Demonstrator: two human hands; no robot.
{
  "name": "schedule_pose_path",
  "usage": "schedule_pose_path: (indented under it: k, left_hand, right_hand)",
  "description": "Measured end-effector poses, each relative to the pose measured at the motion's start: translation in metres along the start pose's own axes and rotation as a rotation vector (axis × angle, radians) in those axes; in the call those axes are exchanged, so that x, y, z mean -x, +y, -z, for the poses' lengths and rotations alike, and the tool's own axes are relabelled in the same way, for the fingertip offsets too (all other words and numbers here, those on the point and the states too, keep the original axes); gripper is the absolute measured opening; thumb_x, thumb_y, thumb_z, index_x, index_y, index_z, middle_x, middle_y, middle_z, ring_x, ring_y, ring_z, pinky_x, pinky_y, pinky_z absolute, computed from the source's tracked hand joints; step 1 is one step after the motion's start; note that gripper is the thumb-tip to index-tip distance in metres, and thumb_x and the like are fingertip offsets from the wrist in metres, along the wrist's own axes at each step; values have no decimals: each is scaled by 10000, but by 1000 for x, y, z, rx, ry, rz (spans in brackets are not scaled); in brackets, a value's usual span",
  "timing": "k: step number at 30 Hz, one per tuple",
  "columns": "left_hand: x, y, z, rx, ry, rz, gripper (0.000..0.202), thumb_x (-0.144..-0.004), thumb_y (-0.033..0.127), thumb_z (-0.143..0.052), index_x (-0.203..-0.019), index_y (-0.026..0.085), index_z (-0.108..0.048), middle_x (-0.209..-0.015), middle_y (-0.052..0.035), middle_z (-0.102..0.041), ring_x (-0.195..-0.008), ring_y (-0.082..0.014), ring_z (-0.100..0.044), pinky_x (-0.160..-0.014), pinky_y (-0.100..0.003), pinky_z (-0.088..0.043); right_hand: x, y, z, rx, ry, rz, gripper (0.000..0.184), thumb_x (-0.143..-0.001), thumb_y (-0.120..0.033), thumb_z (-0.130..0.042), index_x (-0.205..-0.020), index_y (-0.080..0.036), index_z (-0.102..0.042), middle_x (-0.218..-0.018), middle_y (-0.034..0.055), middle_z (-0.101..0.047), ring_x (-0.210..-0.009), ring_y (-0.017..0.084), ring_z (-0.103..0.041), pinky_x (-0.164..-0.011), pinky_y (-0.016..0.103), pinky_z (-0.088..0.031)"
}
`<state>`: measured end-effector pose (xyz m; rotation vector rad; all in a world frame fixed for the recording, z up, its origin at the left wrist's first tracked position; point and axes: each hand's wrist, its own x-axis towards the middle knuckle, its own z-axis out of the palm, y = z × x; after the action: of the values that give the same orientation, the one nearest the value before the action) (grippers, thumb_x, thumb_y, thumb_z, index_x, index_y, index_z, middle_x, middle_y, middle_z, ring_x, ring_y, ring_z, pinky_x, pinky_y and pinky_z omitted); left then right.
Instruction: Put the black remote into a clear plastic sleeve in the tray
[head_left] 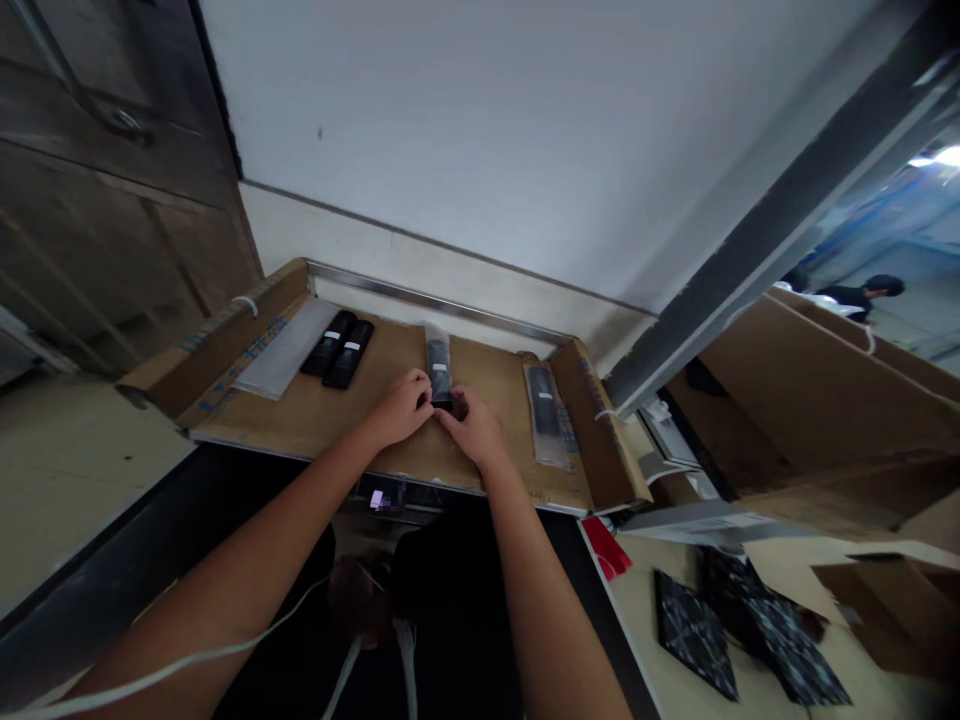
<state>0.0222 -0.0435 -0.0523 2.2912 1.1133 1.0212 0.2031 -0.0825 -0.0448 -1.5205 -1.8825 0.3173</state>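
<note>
Left hand (401, 408) rests on the cardboard work surface (330, 420), its fingers curled in toward the near end of a black remote in a clear sleeve (439, 371); it seems to pinch that end, probably to steady the sleeve while the other hand works at it, though the fingertips are too small to tell exactly.

Working across from the left: a flat strip of clear plastic sleeves (285, 348) lies at the far left of the tray-like board, just beside two bare black remotes (339, 349) lying side by side and touching. They look staged there, unwrapped ones next to the empty wrappers. The board has raised cardboard flaps at both ends, which keep everything from sliding off.

In the middle, the sleeved remote lies lengthwise, pointing away from the person, its near end between the two hands. Right hand (474, 425) meets the left at that end, fingers closed around or on the sleeve's opening; I judge it is gripping it, but the contact is partly hidden.

Further right, a second bagged remote (545, 415) lies apart by the right flap, finished-looking and set aside. Beyond it, on a lower table, sit dark patterned pads (694, 635).
</note>
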Motion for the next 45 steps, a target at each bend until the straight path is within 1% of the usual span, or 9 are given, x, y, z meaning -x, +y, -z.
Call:
schedule_pose_path:
  k: [5,10,18,24,30,33,36,39,45]
  left_hand:
    - [-1,4,4,58,-36,-25,89,-817,130,-531,-751,191,-528,-1000,-55,-559,-931,-182,-574,-873,-341,-468]
    - [1,9,5,130,-88,-86,102,-792,99,-517,-750,191,-526,-968,-42,-555,-898,-168,-561,-834,-314,-459]
    - [7,19,7,288,-157,-167,137,-757,58,-501,-725,192,-507,-927,-29,-538,-899,-154,-555,-851,-295,-456]
    - [9,21,8,279,-162,-174,151,-718,40,-508,-721,189,-525,-902,-21,-555,-869,-148,-555,-827,-280,-452]
    - [13,22,6,172,-123,-115,85,-737,102,-561,-734,186,-556,-796,0,-594,-792,-150,-553,-769,-279,-429]
    - [13,18,6,228,-115,-9,26,-805,198,-570,-790,185,-586,-755,15,-604,-720,-136,-549,-699,-264,-419]
    - [11,11,6,317,-5,129,94,-836,251,-553,-788,176,-584,-719,26,-575,-671,-122,-522,-640,-249,-397]
    - [7,5,8,385,102,213,120,-833,258,-549,-757,168,-575,-696,31,-544,-656,-116,-492,-629,-245,-383]
    - [7,0,7,460,74,237,125,-822,274,-569,-762,166,-579,-696,31,-536,-662,-118,-488,-629,-246,-375]
  right_hand:
    - [-2,-2,-3,55,33,-50,229,-814,-426,-675,-950,-244,-649,-887,30,-692,-824,209,-621,-712,301,-437]
    - [0,-5,-2,133,76,-85,128,-844,-357,-630,-902,-244,-624,-826,27,-671,-757,198,-595,-650,281,-379]
    - [4,-12,1,250,96,-151,96,-840,-339,-625,-851,-244,-620,-754,35,-650,-652,180,-540,-576,274,-274]
    - [4,-10,1,307,75,-158,146,-869,-338,-593,-767,-242,-635,-710,41,-647,-624,175,-530,-569,281,-245]
    - [12,-13,6,279,37,-155,145,-897,-292,-543,-814,-223,-639,-759,36,-682,-671,158,-573,-601,264,-285]
    - [25,-11,12,232,50,-133,100,-876,-251,-544,-868,-219,-639,-781,24,-689,-697,152,-597,-631,252,-320]
    - [38,-7,19,187,77,-137,102,-842,-226,-549,-891,-215,-639,-751,7,-676,-692,154,-608,-647,248,-345]
    - [51,-4,26,156,96,-150,123,-823,-245,-558,-901,-211,-646,-717,-4,-661,-676,158,-607,-649,248,-366]
    - [81,5,46,104,137,-238,225,-827,-272,-513,-943,-193,-690,-837,47,-716,-773,194,-647,-728,278,-447]
